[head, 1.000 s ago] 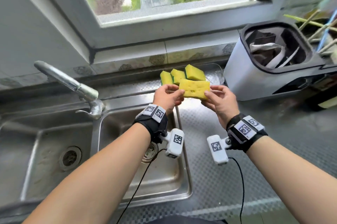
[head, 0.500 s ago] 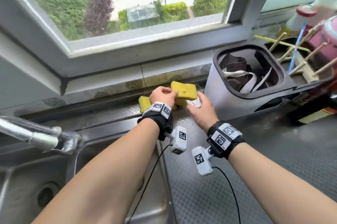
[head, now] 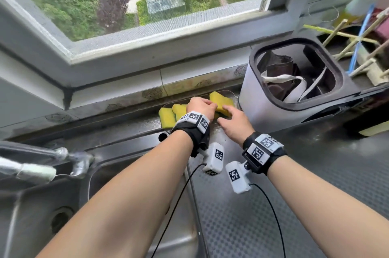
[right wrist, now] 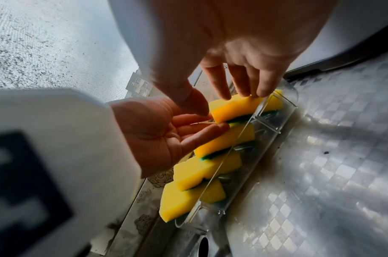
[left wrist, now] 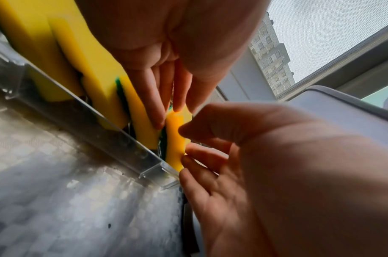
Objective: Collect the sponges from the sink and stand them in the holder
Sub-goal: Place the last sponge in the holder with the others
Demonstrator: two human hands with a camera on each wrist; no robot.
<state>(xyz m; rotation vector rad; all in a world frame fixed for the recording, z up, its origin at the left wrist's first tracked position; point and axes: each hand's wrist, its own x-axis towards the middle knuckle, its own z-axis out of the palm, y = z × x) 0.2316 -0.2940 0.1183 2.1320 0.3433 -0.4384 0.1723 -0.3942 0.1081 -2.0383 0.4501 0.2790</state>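
Several yellow sponges with green backs stand on edge in a clear holder (right wrist: pixel 206 210) against the tiled back wall. The rightmost sponge (right wrist: pixel 234 109) sits in the end slot. My right hand (head: pixel 224 111) pinches it, thumb at its end and fingertips (right wrist: pixel 263 91) on its top edge. My left hand (head: pixel 212 108) reaches in with straight fingers (left wrist: pixel 157 107) that slip between this sponge (left wrist: pixel 174 139) and its neighbour (right wrist: pixel 223 140). Two more sponges (head: pixel 166 118) lean at the left. In the head view my hands hide most of the holder.
A white bin (head: pixel 250 93) with dark cloths stands right beside the holder. A drying rack with sticks (head: pixel 357 41) is at the far right. The faucet (head: pixel 42 165) and sink basin (head: pixel 31 215) lie left. Patterned steel counter (head: pixel 252 226) spreads below my hands.
Both hands carried the sponge from above the holder down into its right end slot. The head view moved closer and turned right.
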